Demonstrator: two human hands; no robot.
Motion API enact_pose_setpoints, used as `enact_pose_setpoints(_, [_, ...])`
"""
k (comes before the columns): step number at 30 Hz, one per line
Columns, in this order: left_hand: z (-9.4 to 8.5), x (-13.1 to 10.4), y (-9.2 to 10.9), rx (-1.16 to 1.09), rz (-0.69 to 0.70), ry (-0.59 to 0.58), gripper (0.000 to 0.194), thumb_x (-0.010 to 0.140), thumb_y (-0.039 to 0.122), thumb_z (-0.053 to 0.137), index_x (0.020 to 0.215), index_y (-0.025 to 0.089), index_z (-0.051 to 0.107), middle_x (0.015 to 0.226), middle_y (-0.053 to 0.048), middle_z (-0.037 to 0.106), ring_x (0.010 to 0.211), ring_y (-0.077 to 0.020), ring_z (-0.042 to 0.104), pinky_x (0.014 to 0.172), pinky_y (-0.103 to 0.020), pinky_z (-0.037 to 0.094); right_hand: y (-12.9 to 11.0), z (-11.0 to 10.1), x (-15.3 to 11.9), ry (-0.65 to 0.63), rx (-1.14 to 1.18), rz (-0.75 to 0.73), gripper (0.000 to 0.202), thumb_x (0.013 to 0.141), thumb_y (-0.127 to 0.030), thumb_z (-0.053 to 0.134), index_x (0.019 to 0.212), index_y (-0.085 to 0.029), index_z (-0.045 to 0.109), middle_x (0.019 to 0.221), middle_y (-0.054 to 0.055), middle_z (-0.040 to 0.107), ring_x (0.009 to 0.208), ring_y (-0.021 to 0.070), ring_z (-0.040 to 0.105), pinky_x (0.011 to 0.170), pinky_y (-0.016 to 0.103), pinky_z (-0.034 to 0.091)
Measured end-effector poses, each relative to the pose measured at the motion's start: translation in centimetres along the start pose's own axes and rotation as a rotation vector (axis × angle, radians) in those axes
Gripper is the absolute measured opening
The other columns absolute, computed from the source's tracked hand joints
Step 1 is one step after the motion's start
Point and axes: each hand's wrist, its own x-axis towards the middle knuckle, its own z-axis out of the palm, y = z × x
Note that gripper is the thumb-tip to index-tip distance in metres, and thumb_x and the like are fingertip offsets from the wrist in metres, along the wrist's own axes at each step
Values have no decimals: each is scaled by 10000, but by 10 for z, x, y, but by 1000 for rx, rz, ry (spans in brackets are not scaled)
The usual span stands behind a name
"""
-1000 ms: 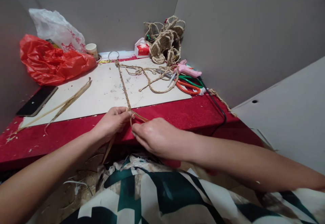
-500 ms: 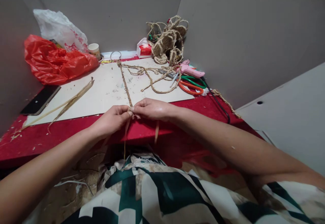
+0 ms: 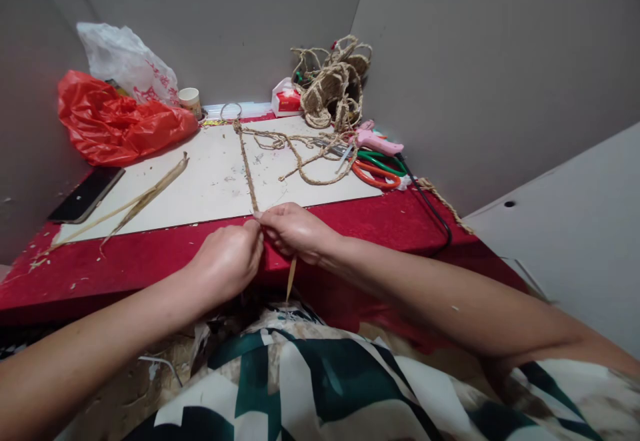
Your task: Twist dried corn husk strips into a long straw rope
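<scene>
The right hand (image 3: pixel 295 229), nearer the cord, pinches the near end of the braided cord (image 3: pixel 247 173); just beside, the left hand (image 3: pixel 227 257) is curled, its contents hidden. From this grip the cord's long axis runs forward, slightly leftward, over the tabletop (image 3: pixel 390 214).

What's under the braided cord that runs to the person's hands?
The white board shows beneath the visible stretch of braided cord; whether they touch is unclear. At the near end, the right hand and left hand cover whatever lies below.
</scene>
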Motion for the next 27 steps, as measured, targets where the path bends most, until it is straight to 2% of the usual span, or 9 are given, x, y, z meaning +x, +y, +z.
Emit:
enact_pose_setpoints(3, [9,-11,4,119,-18,-28,180,840,280,464,888,179,605,531,-2,442,439,-149,343,535,-281,233,0,0,-4,-36,62,40,296,873,-180,457,580,-142,465,367,-97,287,293,23,180,319,173,105])
enact_pose_setpoints(6, [3,-18,3,25,57,-63,181,852,311,468,760,196,571,511,16,411,428,-128,322,528,-273,238,1,-6,-6,-56,84,63,202,863,-164,459,692,-110,552,383,-108,276,304,18,168,324,150,104])
enact_pose_setpoints(11, [-17,4,-9,-228,3,234,182,864,307,446,825,176,566,765,-43,595,715,-163,529,671,-257,375,2,-14,-4,-150,140,35,141,823,-209,521,727,-114,558,417,-120,249,337,15,138,336,134,105])
enact_pose_setpoints(14, [-15,22,-13,-652,-133,-23,181,847,309,455,813,160,551,726,-31,593,654,-138,545,623,-242,404,2,-15,-2,-200,119,30,139,811,-226,535,718,-124,540,430,-117,263,346,18,143,343,138,105])
enact_pose_setpoints(16, [-9,29,-14,-789,-229,-180,225,850,335,442,728,165,524,571,21,499,473,-94,431,494,-212,340,2,-16,0,-206,77,15,145,822,-226,518,710,-133,521,428,-115,266,344,25,145,344,149,105])
enact_pose_setpoints(18, [-4,31,-14,-743,-243,-201,269,849,354,447,674,165,524,486,58,398,402,-69,294,432,-197,250,2,-20,2,-189,-35,-23,155,844,-222,482,719,-140,524,417,-112,267,339,37,156,347,167,123])
enact_pose_setpoints(21, [-3,31,-16,-617,-146,-148,279,836,336,474,661,145,580,529,24,474,464,-77,356,466,-192,281,1,-25,3,-157,-365,-183,197,864,-204,459,730,-121,578,466,-65,412,395,55,314,414,181,259])
enact_pose_setpoints(23, [-4,31,-17,-617,-128,-152,284,826,343,494,648,140,584,569,8,507,497,-84,387,479,-192,300,0,-27,1,-100,-657,-314,215,865,-178,461,741,-103,620,600,3,566,535,81,464,535,195,354])
enact_pose_setpoints(27, [-3,33,-19,-715,-203,-211,271,807,377,536,653,155,554,473,70,345,410,-55,225,401,-191,185,-3,-25,-7,64,-1170,-440,252,886,-196,443,880,-118,682,860,101,685,762,159,582,687,252,378])
